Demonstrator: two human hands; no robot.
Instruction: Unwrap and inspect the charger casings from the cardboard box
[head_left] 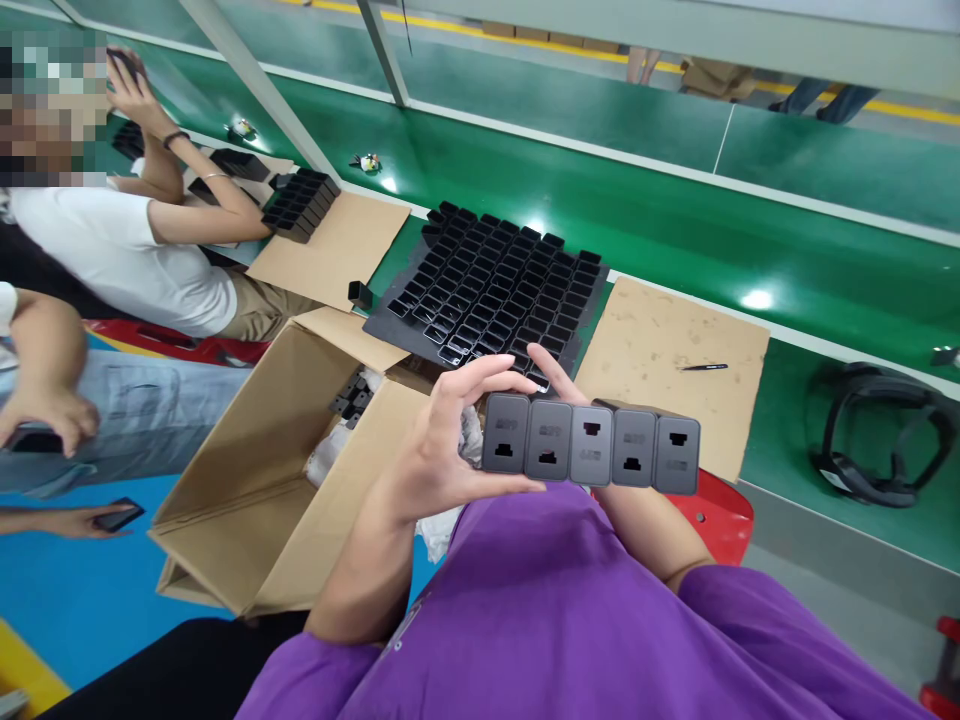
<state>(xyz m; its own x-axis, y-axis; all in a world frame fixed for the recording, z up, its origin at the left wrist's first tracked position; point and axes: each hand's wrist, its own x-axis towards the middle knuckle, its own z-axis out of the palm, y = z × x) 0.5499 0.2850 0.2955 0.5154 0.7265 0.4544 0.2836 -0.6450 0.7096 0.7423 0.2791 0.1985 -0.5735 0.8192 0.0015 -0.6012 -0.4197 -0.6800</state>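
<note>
Several dark grey rectangular housings (pixel 591 445) sit side by side in a row in front of my chest, their slotted ends facing the camera. My left hand (pixel 442 440) grips the row's left end, thumb below and fingers above. Behind the row is my right hand (pixel 559 378), a finger and thumb showing over the top edge; the rest is mostly hidden by the housings. Beyond them, many black open-topped housings (pixel 502 280) stand packed together on a dark sheet on the green table.
An open cardboard box (pixel 247 500) stands at the left. Tweezers (pixel 705 367) lie on a cardboard sheet (pixel 667 330) at the right, near a black headset-like strap (pixel 877 440). A co-worker (pixel 135 240) sits at the far left; other people's hands show below.
</note>
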